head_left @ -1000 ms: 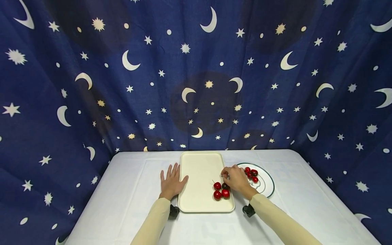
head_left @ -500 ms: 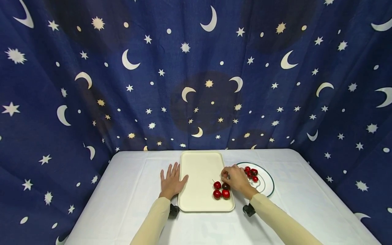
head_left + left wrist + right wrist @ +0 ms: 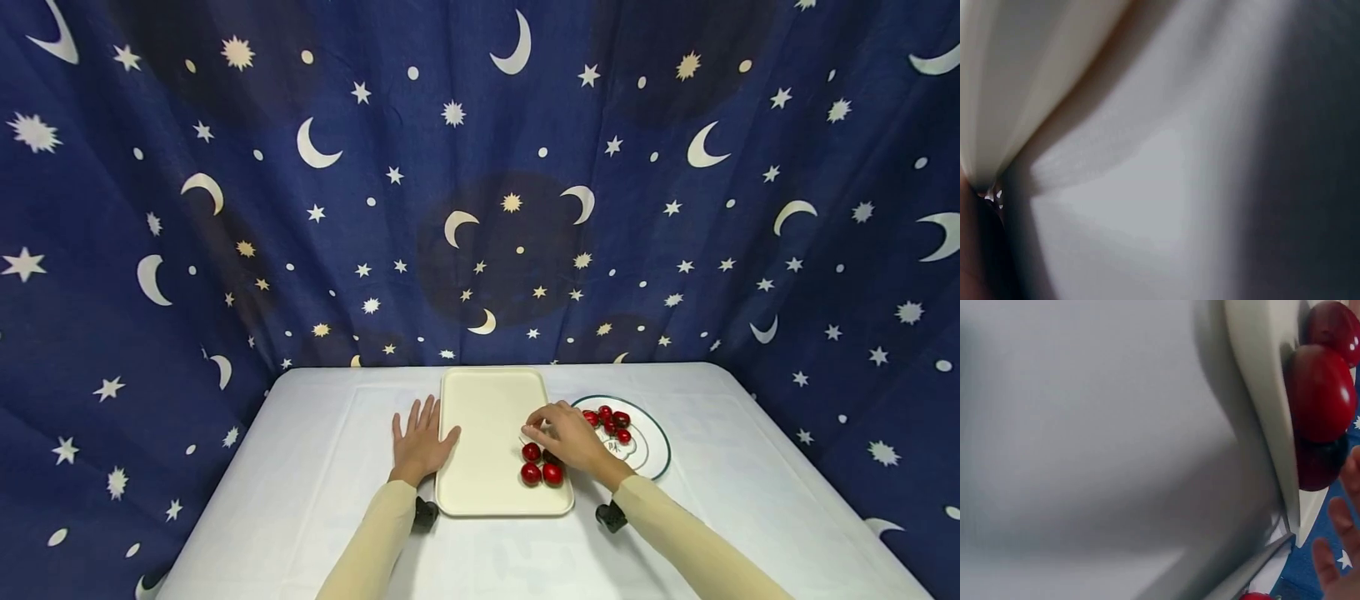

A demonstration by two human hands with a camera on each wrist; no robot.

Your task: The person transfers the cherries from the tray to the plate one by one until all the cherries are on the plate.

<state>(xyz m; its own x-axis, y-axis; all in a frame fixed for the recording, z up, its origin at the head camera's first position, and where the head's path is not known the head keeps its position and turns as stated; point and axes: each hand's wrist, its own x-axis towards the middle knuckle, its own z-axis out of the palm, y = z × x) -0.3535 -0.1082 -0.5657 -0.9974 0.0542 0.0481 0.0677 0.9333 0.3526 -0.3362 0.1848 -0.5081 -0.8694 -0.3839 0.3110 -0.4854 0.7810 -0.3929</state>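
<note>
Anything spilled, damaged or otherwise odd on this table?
Nothing stands out. The visible cherries lie on the tray or plate, none loose on the tablecloth; no damage shows, though the right hand hides part of the tray.

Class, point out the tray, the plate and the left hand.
Tray (image 3: 482,425), head view: bare middle of its floor.
Plate (image 3: 655,443), head view: bare right side.
Left hand (image 3: 420,448), head view: back of the hand.

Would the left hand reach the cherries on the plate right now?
Probably not without moving: the tray and the right hand are between the left hand and the cherries on the plate.
</note>
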